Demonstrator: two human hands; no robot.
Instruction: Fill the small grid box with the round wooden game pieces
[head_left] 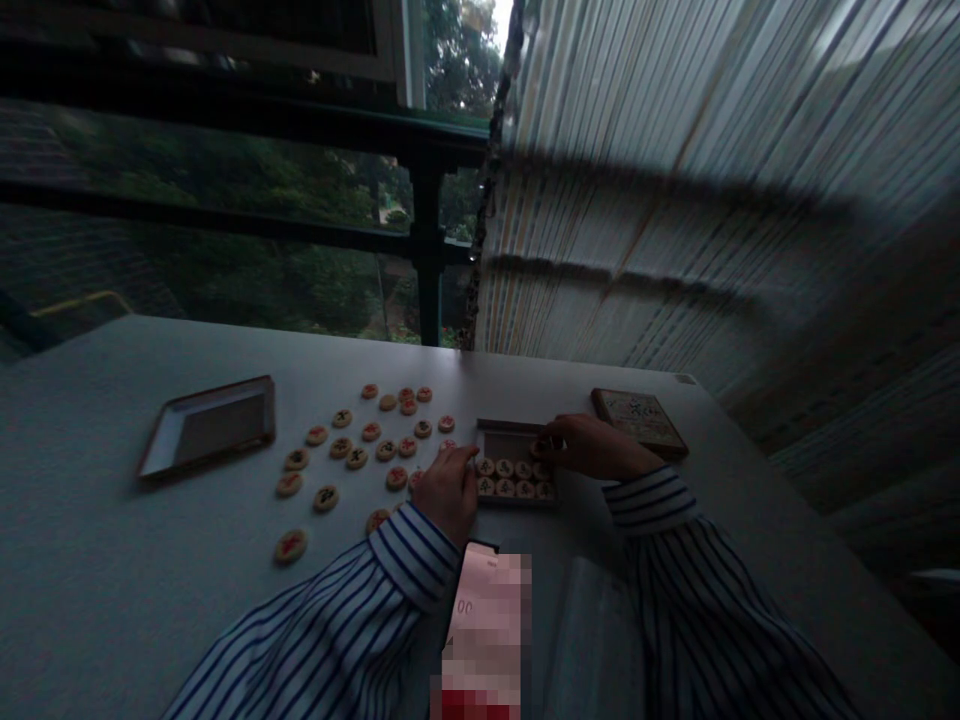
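Observation:
Several round wooden pieces with red or black characters (326,497) lie scattered on the white table (187,570), left of centre. A shallow box (517,502) in the middle holds two rows of such pieces (505,488) along its near side; its far part shows a bare floor. My left hand (448,492) rests at the box's left edge, fingers bent together; whether they hold anything is hidden. Over the box's right side, my right hand (589,445) pinches a round piece (538,448) between thumb and fingers, just above the rows.
An open, empty box lid or tray (217,425) lies at the left. A closed box with a patterned top (641,420) sits at the back right. Near the front edge is a lit phone screen (487,610), partly pixelated. Behind the table are a window railing and a striped curtain (600,200).

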